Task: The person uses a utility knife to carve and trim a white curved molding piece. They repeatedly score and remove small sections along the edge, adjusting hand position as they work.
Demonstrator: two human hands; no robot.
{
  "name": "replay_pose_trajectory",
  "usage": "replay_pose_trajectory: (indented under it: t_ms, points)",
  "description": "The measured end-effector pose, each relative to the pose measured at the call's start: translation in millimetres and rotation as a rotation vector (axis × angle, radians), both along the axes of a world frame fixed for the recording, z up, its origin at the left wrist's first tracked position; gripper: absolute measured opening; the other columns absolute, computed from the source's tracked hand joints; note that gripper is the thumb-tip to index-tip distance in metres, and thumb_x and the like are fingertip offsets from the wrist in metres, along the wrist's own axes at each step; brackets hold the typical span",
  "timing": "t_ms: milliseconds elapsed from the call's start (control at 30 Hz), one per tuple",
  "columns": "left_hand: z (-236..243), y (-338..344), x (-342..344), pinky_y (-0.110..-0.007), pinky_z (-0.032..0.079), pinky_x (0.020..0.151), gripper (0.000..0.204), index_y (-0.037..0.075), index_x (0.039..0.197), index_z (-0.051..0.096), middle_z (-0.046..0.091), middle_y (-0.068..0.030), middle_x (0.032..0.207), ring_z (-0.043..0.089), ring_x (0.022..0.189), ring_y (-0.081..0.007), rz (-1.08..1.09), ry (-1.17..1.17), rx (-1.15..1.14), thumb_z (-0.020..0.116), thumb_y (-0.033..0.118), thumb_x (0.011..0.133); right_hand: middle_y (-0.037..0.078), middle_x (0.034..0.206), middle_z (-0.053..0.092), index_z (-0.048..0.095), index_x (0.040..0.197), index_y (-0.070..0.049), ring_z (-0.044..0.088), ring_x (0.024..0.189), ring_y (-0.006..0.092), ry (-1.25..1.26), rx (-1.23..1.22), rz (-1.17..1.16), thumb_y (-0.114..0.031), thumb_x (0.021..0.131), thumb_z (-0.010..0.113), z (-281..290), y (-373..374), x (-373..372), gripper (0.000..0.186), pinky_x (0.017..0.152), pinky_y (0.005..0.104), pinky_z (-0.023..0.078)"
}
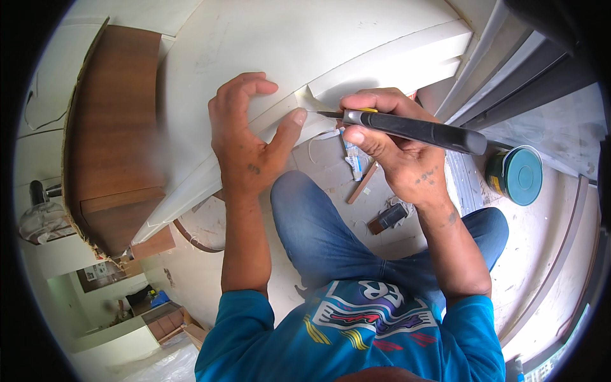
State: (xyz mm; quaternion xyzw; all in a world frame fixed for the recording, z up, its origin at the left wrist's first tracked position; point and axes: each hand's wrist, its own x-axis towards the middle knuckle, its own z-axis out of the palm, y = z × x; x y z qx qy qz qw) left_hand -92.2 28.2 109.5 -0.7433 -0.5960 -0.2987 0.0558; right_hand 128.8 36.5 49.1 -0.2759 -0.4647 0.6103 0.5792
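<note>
A long white panel stretches across in front of me, with a narrow white edge facing me. At that edge, a small pale flap stands up beside a notch. My left hand rests at the panel with fingers spread, its thumb tip against the edge next to the flap. Closed round a black-handled tool with a grey collar and a yellow piece on top is my right hand. The tool's thin metal tip points left, close to the left thumb; whether it is a knife or a screwdriver I cannot tell.
A brown wooden panel stands at the left. Between my legs and the white panel lie a blue-and-white tube, a wood strip and a dark block. A green lidded bucket is at the right, near a long brown strip.
</note>
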Motion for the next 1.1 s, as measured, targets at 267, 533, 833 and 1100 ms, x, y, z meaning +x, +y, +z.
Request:
replay_pose_trajectory:
  t_ms: [267, 533, 833, 1100]
  points:
    - [1.0, 0.3, 1.1, -0.049, 0.046, 0.107, 0.047, 0.009, 0.120, 0.066, 0.068, -0.0122, 0.135, 0.057, 0.124, -0.0348, 0.007, -0.017, -0.026, 0.089, 0.022, 0.082, 0.009, 0.111, 0.075, 0.078, 0.120, -0.002, 0.073, 0.093, 0.0150, 0.006, 0.071, -0.187, -0.009, 0.093, 0.088, -4.2, -4.5, -20.2, 0.030, 0.083, 0.0288, 0.059]
    - [0.0, 2.1, -1.0, -0.049, 0.046, 0.107, 0.045, 0.009, 0.120, 0.066, 0.068, -0.0122, 0.134, 0.057, 0.123, -0.0342, -0.001, -0.009, -0.013, 0.088, 0.022, 0.083, 0.011, 0.116, 0.076, 0.079, 0.117, -0.003, 0.073, 0.096, 0.0172, -0.141, 0.357, -0.375, -0.012, 0.091, 0.090, -14.5, 2.0, -30.1, 0.030, 0.084, 0.0316, 0.062]
    - [1.4, 2.1, 0.6, -0.049, 0.045, 0.108, 0.044, 0.010, 0.119, 0.066, 0.067, -0.0116, 0.135, 0.057, 0.124, -0.0345, 0.015, -0.005, -0.031, 0.088, 0.024, 0.083, 0.010, 0.116, 0.075, 0.078, 0.121, -0.003, 0.073, 0.097, 0.0141, 0.029, 0.027, -0.186, -0.012, 0.094, 0.088, -9.5, -5.8, -30.5, 0.031, 0.084, 0.0284, 0.061]
    - [0.7, 0.8, 0.7, -0.049, 0.044, 0.109, 0.045, 0.011, 0.120, 0.065, 0.067, -0.0117, 0.136, 0.055, 0.126, -0.0346, 0.022, -0.003, -0.041, 0.088, 0.024, 0.083, 0.005, 0.108, 0.076, 0.074, 0.127, -0.002, 0.071, 0.097, 0.0102, 0.069, -0.090, 0.032, -0.007, 0.096, 0.086, -9.4, 2.6, 1.5, 0.034, 0.082, 0.0243, 0.057]
